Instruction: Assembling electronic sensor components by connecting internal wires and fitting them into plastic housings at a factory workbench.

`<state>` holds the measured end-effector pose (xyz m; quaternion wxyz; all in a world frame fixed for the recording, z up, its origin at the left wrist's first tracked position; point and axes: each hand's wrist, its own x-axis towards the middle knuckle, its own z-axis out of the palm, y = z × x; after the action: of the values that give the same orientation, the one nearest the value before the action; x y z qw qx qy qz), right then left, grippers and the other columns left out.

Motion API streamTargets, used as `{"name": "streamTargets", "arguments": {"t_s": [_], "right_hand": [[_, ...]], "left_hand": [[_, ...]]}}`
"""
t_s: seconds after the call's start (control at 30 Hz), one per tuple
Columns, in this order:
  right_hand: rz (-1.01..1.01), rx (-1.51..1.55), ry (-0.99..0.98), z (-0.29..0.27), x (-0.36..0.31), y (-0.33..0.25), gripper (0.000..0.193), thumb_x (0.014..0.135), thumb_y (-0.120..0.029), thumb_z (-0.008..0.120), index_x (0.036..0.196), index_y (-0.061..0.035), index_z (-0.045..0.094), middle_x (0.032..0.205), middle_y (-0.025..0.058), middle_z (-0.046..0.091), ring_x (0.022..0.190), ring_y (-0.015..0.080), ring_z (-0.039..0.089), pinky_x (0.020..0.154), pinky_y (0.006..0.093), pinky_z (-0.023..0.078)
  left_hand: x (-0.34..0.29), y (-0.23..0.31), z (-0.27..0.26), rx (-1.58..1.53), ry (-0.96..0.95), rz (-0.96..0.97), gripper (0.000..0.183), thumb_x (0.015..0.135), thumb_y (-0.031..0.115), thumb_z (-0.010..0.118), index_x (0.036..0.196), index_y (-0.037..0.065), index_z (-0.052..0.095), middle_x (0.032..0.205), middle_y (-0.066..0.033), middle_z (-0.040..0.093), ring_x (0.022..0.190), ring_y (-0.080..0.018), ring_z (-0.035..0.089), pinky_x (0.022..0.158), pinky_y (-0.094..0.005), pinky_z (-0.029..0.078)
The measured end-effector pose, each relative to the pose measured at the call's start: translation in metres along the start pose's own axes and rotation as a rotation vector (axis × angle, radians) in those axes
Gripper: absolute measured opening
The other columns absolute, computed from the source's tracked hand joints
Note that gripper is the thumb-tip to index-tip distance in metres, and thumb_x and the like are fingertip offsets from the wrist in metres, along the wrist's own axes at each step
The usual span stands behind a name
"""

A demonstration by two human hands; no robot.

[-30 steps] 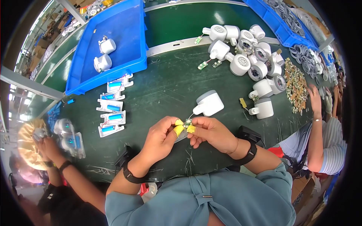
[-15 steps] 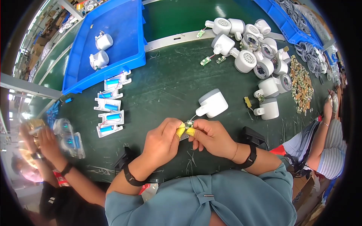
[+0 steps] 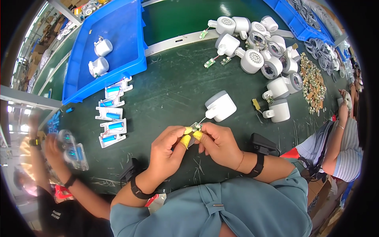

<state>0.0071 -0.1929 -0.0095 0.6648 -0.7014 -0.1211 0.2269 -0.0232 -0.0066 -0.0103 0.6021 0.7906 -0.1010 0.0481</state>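
A small green circuit board [image 3: 197, 126] sits at the fingertips of both my hands. My left hand [image 3: 167, 148] is curled in a loose pinch at its left edge, with yellow covers on the thumb and index finger. My right hand [image 3: 221, 145] grips the board from the right, its thumb also covered in yellow. Below the fingers a small grey-white piece [image 3: 192, 141] shows in part. A thin wire joins the board to a white, round-bodied housing [image 3: 222, 106] with a grey rim, which lies on the table just beyond. What the fingertips cover is hidden.
White casings with blue cells [image 3: 113, 114] form a column at left, near a blue tray [image 3: 136, 65] with two housings. Several white housings [image 3: 252, 61] cluster at back right beside a pile of small boards [image 3: 312, 85]. A co-worker's blurred hands [image 3: 55, 154] move at far left.
My left thumb and index finger have parted slightly at the board. The table's contents appear shifted a little left in view. The co-worker's hands at left have moved.
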Motion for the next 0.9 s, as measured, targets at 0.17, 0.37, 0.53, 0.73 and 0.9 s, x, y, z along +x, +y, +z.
{"name": "streamTargets", "arguments": {"t_s": [0.17, 0.37, 0.53, 0.73, 0.9], "right_hand": [[-0.09, -0.052, 0.082, 0.004, -0.001, 0.003, 0.016, 0.097, -0.001, 0.049, 0.109, 0.0003, 0.06, 0.086, 0.0046, 0.065, 0.065, 0.0081, 0.063, 0.052, 0.0213, 0.049], [-0.117, -0.109, 0.101, 0.006, -0.001, 0.007, 0.015, 0.096, 0.002, 0.049, 0.106, 0.001, 0.06, 0.085, 0.0059, 0.065, 0.064, 0.0098, 0.065, 0.051, 0.0222, 0.05], [-0.133, -0.125, 0.089, 0.006, -0.001, 0.012, 0.016, 0.096, 0.002, 0.049, 0.107, 0.0012, 0.061, 0.085, 0.006, 0.065, 0.063, 0.0103, 0.065, 0.052, 0.0226, 0.051], [-0.097, -0.1, 0.072, 0.005, -0.001, 0.01, 0.015, 0.096, 0.001, 0.05, 0.107, 0.0013, 0.06, 0.086, 0.0063, 0.065, 0.067, 0.0111, 0.066, 0.055, 0.0236, 0.053], [-0.162, -0.087, 0.056, 0.007, 0.002, 0.01, 0.013, 0.095, 0.001, 0.051, 0.106, 0.0025, 0.057, 0.088, 0.0079, 0.064, 0.072, 0.0141, 0.068, 0.059, 0.0256, 0.055]], "left_hand": [[-0.002, -0.004, -0.002, -0.178, -0.035, -0.065, 0.027, 0.09, -0.008, 0.059, 0.115, 0.001, 0.066, 0.11, -0.0105, 0.064, 0.091, -0.0138, 0.062, 0.075, -0.0243, 0.05], [0.001, -0.004, -0.01, -0.256, -0.107, -0.104, 0.032, 0.09, -0.009, 0.058, 0.117, 0.006, 0.068, 0.111, -0.0105, 0.063, 0.095, -0.0145, 0.061, 0.078, -0.0244, 0.049], [0.006, -0.009, -0.015, -0.309, -0.2, -0.11, 0.036, 0.089, -0.011, 0.057, 0.118, 0.007, 0.068, 0.111, -0.0111, 0.062, 0.095, -0.0143, 0.06, 0.077, -0.0239, 0.048], [0.008, -0.012, -0.017, -0.294, -0.204, -0.07, 0.03, 0.09, -0.01, 0.058, 0.114, 0.005, 0.067, 0.106, -0.0103, 0.063, 0.089, -0.0155, 0.061, 0.073, -0.0259, 0.051], [0.013, -0.005, -0.019, -0.23, -0.143, -0.227, 0.033, 0.09, -0.012, 0.055, 0.119, 0.001, 0.063, 0.114, -0.0124, 0.063, 0.089, -0.0131, 0.062, 0.069, -0.0223, 0.051]]}}
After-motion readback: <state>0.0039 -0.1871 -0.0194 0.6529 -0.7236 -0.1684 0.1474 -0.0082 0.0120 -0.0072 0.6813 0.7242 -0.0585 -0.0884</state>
